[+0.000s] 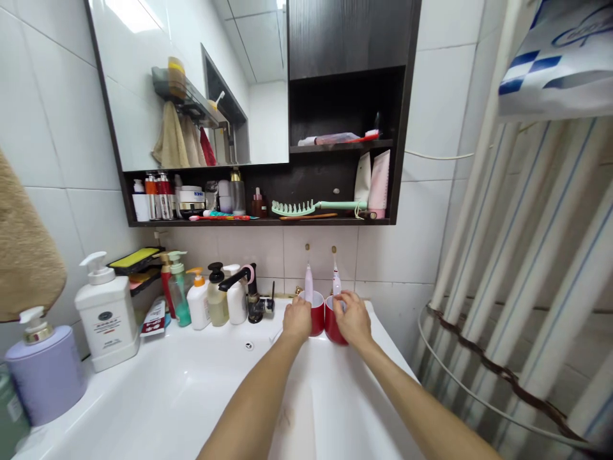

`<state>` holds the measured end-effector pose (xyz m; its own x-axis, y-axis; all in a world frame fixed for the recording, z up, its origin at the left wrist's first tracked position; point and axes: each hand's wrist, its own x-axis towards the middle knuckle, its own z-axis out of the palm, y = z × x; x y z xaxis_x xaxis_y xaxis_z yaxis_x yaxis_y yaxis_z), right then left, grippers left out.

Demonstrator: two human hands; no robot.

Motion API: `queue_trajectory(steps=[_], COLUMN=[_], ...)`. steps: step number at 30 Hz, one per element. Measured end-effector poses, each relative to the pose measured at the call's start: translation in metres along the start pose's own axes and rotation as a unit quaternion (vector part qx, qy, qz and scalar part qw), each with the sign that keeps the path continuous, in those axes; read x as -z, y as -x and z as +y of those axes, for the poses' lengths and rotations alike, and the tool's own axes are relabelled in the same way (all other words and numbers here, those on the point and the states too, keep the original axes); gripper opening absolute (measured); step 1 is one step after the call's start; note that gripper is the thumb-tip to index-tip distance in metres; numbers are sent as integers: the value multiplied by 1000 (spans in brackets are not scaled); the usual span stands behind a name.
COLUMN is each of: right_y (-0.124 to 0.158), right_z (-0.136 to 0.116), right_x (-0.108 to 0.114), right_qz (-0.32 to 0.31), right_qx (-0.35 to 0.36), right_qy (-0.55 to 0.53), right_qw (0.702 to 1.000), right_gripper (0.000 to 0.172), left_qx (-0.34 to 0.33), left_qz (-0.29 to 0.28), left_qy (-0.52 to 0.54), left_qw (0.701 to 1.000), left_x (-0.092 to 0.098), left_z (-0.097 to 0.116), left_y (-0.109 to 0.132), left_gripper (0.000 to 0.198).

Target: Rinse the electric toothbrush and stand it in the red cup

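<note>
Two red cups with white insides stand side by side at the back right of the sink. My left hand [297, 318] is closed around the outer side of the left red cup [317, 319], its fingertips mostly hidden behind it. My right hand [353, 317] curls over the rim and outer side of the right red cup [331, 322]. A pink electric toothbrush [309, 285] rises upright at the left cup, and a white-and-pink electric toothbrush [336, 282] at the right cup. The lower ends of both toothbrushes are hidden.
Left of the cups stands a black faucet [253, 297], with several pump bottles [216, 297] along the white sink's [191, 383] back edge. Above hangs a dark mirror cabinet [407, 108], a green hairbrush [316, 206] on its shelf. White pipes [522, 306] run down the right side.
</note>
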<state>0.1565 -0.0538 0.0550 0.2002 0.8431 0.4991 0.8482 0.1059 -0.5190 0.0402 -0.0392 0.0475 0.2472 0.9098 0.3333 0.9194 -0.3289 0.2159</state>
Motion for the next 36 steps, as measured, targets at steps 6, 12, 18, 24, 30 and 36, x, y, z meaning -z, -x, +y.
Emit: queue_trajectory(steps=[6,12,18,24,30,36], right_y=[28,64,103,114,124,147], right_z=[-25,-35,-37,-46,-53,-46], right_x=[-9,-37,-52,-26,29,20], right_qz=[-30,-135,-151,-56,43,-148], right_qx=[47,19,-10,-10,40,39], right_qy=[-62,-100,-122,-167,-239,-246], right_qw=[997,986,981,984,969,957], right_gripper=[35,36,18,20,34,35], left_qx=[-39,-64,-45,-25,50,245], left_qz=[-16,-52,-78,-60,20,131], left_qy=[12,54,89,99,232,535], left_qw=[999,995,992,993,971,798], left_x=[7,-7,-19,-20,-18,8], left_z=[-13,-25,-27,-22,-18,-9], left_y=[37,104,141,140,139,133], left_gripper=[24,26,26,11,9,14])
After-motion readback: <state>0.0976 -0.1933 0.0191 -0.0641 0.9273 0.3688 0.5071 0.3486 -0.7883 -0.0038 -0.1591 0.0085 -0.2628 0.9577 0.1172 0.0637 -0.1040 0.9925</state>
